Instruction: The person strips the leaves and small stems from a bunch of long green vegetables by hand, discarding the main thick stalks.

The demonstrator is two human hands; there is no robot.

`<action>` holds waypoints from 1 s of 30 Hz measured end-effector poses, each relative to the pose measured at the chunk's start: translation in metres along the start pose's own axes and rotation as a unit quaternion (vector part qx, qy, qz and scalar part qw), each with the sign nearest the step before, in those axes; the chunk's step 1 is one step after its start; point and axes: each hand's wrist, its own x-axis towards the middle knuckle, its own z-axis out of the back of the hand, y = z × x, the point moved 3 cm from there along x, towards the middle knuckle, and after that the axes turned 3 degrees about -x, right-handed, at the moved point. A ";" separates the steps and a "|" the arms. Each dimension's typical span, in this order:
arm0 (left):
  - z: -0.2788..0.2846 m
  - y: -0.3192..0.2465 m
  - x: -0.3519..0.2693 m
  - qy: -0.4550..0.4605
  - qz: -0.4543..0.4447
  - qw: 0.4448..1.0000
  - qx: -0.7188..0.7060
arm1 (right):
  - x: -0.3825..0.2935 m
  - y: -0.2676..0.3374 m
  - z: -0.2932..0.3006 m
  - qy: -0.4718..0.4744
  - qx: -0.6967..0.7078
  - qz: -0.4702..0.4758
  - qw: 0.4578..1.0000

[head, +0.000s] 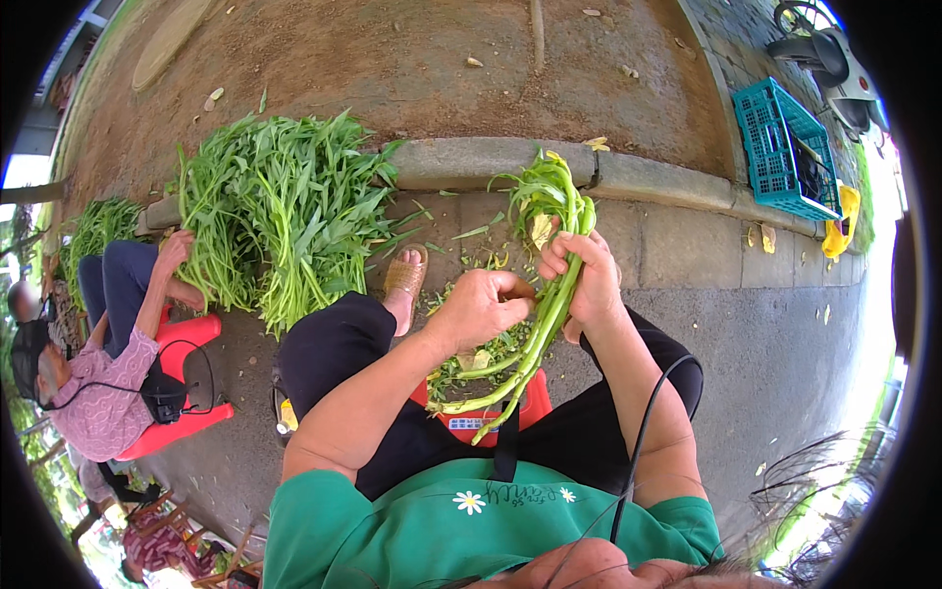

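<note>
A bunch of leafy green stalks (548, 316), looking like water spinach, hangs over my lap, its leaves away from me and its cut ends near me. Around its upper part my right hand (585, 269) is closed. My left hand (489, 305) is beside the stalks with curled fingers; whether it pinches a piece is hidden. Below the bunch, leaf scraps and trimmings (508, 346) lie between my legs. To the left, a large pile of leafy greens (294, 213) rests on the pavement against the curb.
A person (110, 375) on a red plastic stool (176, 357) sits at the left, one hand at the greens. The stone curb (471, 163) crosses ahead. A teal plastic crate (769, 147), a yellow item (839, 221) and a scooter (839, 73) are at the right.
</note>
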 end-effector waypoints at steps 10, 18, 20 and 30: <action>-0.009 0.004 0.006 -0.026 0.001 0.999 0.019 | -0.001 -0.004 -0.001 -0.012 -0.014 -0.008 1.000; -0.014 0.008 0.006 -0.069 -0.039 0.995 -0.058 | -0.001 -0.003 0.001 -0.009 -0.008 -0.004 1.000; -0.016 0.011 0.007 -0.088 -0.064 0.991 -0.075 | -0.001 -0.003 0.001 -0.003 -0.015 -0.002 1.000; -0.021 0.008 0.008 -0.079 -0.062 0.993 -0.066 | -0.003 -0.006 0.000 -0.006 -0.026 -0.007 1.000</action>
